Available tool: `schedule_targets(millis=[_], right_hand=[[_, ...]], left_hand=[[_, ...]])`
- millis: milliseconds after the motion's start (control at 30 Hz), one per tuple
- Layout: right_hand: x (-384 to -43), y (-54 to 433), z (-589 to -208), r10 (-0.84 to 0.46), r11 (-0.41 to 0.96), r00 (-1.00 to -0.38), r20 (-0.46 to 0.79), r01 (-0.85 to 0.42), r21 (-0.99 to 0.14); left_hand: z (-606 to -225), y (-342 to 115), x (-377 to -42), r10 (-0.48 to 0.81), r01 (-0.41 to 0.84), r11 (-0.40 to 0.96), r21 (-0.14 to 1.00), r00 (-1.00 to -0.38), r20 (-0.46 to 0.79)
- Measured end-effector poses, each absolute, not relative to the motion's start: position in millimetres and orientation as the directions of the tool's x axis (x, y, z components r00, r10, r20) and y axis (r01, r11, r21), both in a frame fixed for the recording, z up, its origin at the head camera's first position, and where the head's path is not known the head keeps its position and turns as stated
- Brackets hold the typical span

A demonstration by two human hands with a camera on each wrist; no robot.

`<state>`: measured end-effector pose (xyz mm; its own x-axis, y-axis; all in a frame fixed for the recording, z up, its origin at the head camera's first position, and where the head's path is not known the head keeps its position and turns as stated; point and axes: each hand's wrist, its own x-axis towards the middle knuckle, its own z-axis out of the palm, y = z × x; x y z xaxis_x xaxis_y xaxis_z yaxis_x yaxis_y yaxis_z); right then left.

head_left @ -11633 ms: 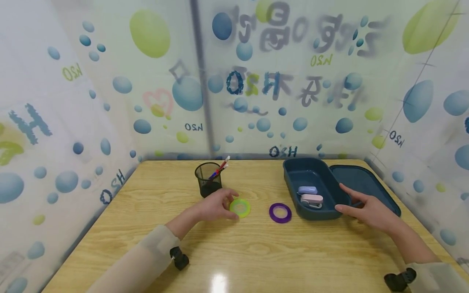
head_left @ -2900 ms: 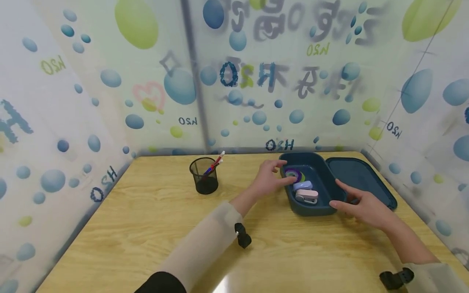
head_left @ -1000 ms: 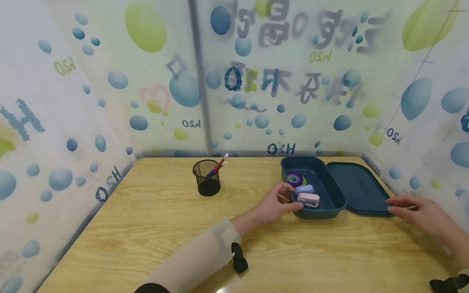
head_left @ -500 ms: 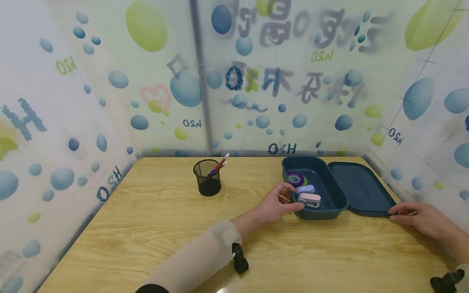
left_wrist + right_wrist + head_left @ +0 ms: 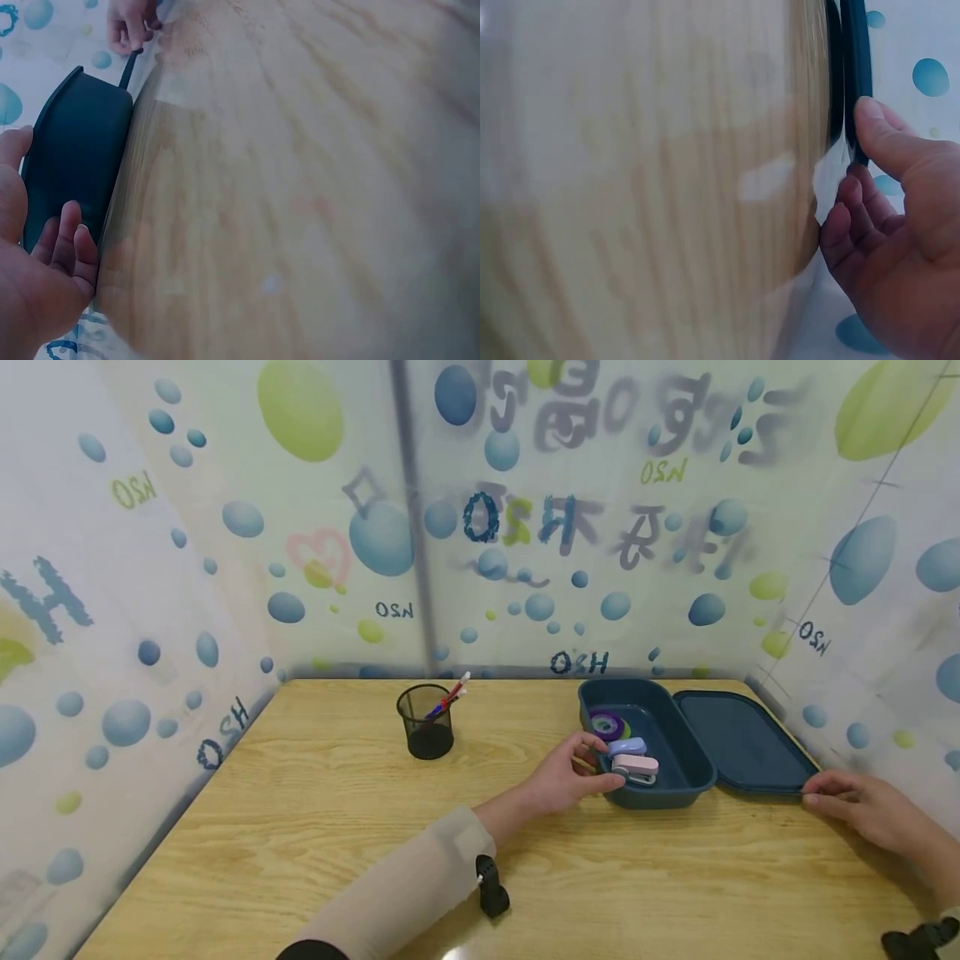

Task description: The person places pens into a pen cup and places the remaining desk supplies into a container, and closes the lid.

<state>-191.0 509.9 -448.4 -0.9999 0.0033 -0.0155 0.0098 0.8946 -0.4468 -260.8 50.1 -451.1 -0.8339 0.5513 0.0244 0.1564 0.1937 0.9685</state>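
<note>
A dark blue plastic box (image 5: 678, 799) stands uncovered at the back right of the table. My left hand (image 5: 558, 781) holds its near left corner, thumb and forefinger at the rim; the left wrist view shows the fingers (image 5: 66, 240) against its wall. Inside lie a purple tape roll (image 5: 606, 724), partly covering a green tape roll (image 5: 627, 727), a lilac mini stapler (image 5: 627, 746) and a pink mini stapler (image 5: 636, 765). Right of the box is its flat lid (image 5: 746, 739). My right hand (image 5: 873, 806) pinches the lid's near right corner, the thumb on top in the right wrist view.
A black mesh pen cup (image 5: 426, 727) with a few pens (image 5: 450, 696) stands left of the box. The wooden table (image 5: 337, 810) meets a patterned curtain (image 5: 525, 635) along its back, left and right edges.
Both tape rolls came off the table into the box. The left hand moved to the box's near left corner. The right hand left the box and took the lid's corner, raising it slightly.
</note>
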Motion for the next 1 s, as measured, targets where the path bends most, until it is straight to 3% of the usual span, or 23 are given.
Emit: schedule_targets(millis=[233, 400, 600, 1000], right_hand=[[-185, 511, -447, 0.024, 0.895, -0.999, 0.036, 0.005, -0.447], [-184, 509, -445, 0.133, 0.860, -0.991, 0.010, 0.111, -0.497], [-183, 505, -443, 0.237, 0.755, -0.971, -0.029, 0.203, -0.624], [-186, 490, -443, 0.430, 0.499, -0.903, 0.019, 0.220, -0.838]], left_hand=[[-450, 50, -261, 0.555, 0.154, 0.191, 0.969, -0.832, 0.023], [-450, 50, -262, 0.556, 0.151, 0.190, 0.970, -0.831, 0.021], [-451, 50, -263, 0.554, 0.154, 0.194, 0.969, -0.832, 0.021], [-449, 50, -261, 0.556, 0.143, 0.193, 0.971, -0.831, 0.012]])
